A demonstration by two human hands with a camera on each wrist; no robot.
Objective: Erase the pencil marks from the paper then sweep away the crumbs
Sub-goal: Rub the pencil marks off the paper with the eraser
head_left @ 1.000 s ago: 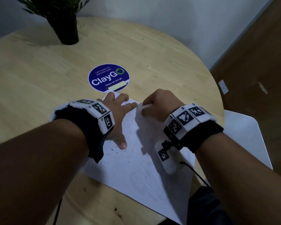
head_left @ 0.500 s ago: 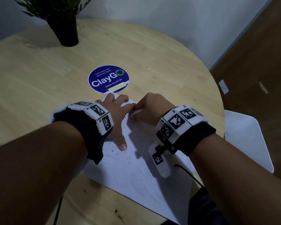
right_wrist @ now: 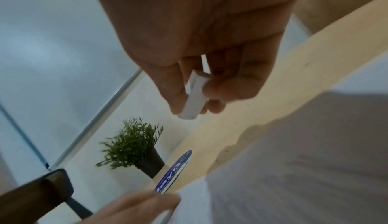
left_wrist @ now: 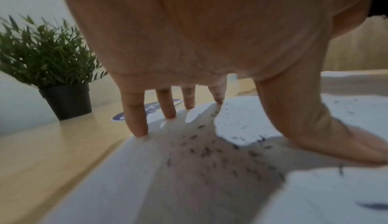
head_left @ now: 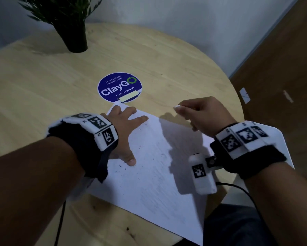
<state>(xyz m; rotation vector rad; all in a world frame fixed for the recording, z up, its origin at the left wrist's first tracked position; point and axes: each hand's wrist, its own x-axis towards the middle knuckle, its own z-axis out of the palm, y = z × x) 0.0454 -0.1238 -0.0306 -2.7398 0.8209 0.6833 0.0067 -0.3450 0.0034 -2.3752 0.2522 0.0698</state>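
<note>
A white sheet of paper (head_left: 154,185) lies on the round wooden table (head_left: 42,89), sprinkled with dark eraser crumbs (head_left: 143,164). My left hand (head_left: 126,132) lies flat with spread fingers pressing the paper's far left corner; in the left wrist view its fingertips (left_wrist: 137,128) touch the paper (left_wrist: 117,186) amid crumbs (left_wrist: 210,151). My right hand (head_left: 200,112) hovers above the paper's far right edge, pinching a small white eraser (head_left: 177,107). The right wrist view shows the eraser (right_wrist: 194,94) gripped between thumb and fingers, clear of the paper (right_wrist: 304,169).
A potted green plant (head_left: 72,25) stands at the table's far side. A round blue ClayGo sticker (head_left: 119,87) lies just beyond the paper. A white chair seat (head_left: 282,142) sits beside the table at the right, under my right wrist.
My right hand has lifted off the paper and moved right and away with the eraser. The left hand stays pressed on the paper.
</note>
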